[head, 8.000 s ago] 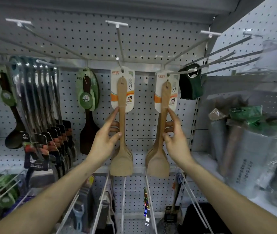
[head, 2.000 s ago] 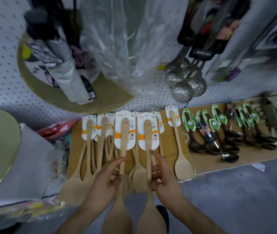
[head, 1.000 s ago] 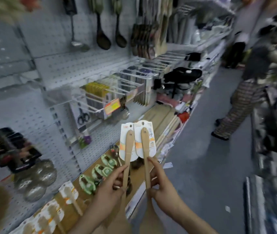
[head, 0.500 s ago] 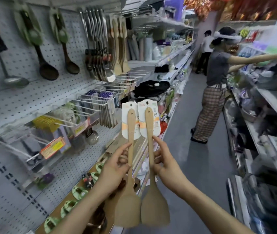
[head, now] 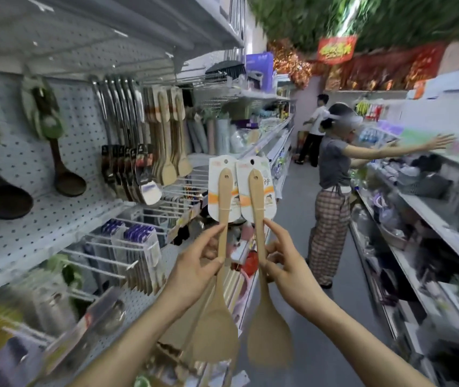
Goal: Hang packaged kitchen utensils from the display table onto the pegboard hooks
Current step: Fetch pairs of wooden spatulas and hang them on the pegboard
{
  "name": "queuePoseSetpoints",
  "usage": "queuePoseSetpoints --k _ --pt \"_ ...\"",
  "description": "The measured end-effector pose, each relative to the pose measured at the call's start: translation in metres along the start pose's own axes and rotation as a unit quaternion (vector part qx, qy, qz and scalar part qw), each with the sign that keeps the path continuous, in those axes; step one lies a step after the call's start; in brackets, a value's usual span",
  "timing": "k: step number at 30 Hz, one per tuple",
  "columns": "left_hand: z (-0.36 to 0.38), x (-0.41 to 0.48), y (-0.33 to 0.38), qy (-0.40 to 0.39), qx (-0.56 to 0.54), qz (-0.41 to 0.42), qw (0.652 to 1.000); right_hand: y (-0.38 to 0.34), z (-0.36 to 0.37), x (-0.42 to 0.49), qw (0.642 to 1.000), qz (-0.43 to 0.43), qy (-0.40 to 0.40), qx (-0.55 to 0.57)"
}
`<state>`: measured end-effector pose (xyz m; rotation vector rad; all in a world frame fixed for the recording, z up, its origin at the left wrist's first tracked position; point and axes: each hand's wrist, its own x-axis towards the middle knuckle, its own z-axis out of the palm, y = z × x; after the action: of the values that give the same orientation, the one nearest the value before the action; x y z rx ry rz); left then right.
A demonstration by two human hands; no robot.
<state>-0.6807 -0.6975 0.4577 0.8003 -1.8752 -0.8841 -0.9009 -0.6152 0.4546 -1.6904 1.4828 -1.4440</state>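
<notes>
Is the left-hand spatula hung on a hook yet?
Not hung. The left hand pinches the wooden spatula by its handle, upright in mid-air, card on top; the card's hole is empty.

Left spatula [head: 225, 196] and right spatula [head: 256, 196], wooden, carded, upright (blades down).

Left grip [head: 194, 270]: pinches the handle of the left spatula [head: 225, 196] between thumb and fingers, just below its white card [head: 214, 180].
Right grip [head: 287, 270]: pinches the handle of the right spatula [head: 256, 196] in the same way.
Both spatulas: wooden, upright, blades down, side by side; their cards overlap a little.
Pegboard [head: 27, 174]: on the left; it carries dark ladles [head: 66, 177], metal utensils [head: 126, 152] and hanging spatulas [head: 169, 152].
Aisle: a person in grey top [head: 333, 163] reaches to the shelves [head: 432, 216] on the right; another person [head: 316, 127] stands farther back.
Edges: blurred.
</notes>
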Motion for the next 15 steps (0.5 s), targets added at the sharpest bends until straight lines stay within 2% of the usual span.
queuePoseSetpoints --k 6,15 --pt "0.023 0.098 0.003 0.022 0.020 0.034 0.999 0.020 -0.036 0.084 0.999 -0.013 0.030 0.021" --pt "0.075 0.235 -0.037 0.064 0.049 0.024 0.996 0.088 -0.101 0.218 0.997 -0.060 0.027 0.035"
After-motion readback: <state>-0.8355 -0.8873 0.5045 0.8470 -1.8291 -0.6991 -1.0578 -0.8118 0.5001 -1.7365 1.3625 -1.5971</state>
